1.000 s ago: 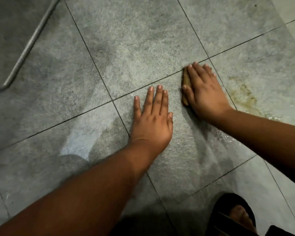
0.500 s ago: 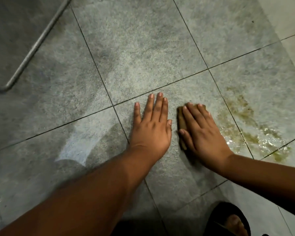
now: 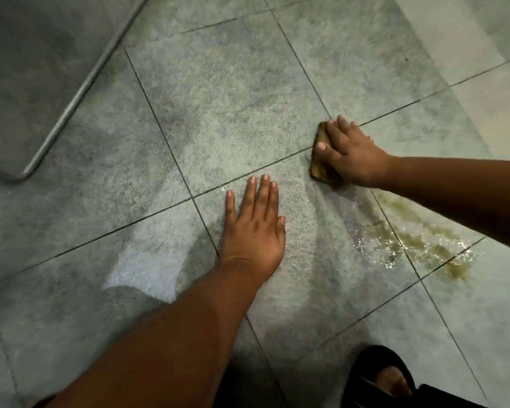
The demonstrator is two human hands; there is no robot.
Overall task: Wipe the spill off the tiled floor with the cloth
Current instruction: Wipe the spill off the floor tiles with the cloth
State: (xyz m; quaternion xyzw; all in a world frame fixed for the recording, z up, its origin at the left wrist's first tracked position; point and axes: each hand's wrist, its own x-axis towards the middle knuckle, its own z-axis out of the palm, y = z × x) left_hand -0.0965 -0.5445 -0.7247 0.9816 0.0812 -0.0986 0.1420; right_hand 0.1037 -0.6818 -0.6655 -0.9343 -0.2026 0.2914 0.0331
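Observation:
A folded brown cloth [image 3: 321, 166] lies on the grey tiled floor [image 3: 233, 98], mostly covered by my right hand [image 3: 351, 154], which presses on it with straight fingers near a grout crossing. My left hand [image 3: 253, 231] rests flat on the tile, fingers spread, below and left of the cloth. A yellowish-brown wet spill [image 3: 424, 242] glistens on the tiles to the lower right, partly under my right forearm. Wet streaks run from the spill up towards the cloth.
A bent metal tube [image 3: 80, 92] of some furniture frame crosses the floor at the upper left. My foot in a dark sandal [image 3: 383, 375] stands at the bottom right. A paler strip of floor [image 3: 489, 92] runs along the right edge.
My right hand has slid the cloth away from me and to the right, from beside my left hand up to the grout crossing. My left hand stays planted on the tile.

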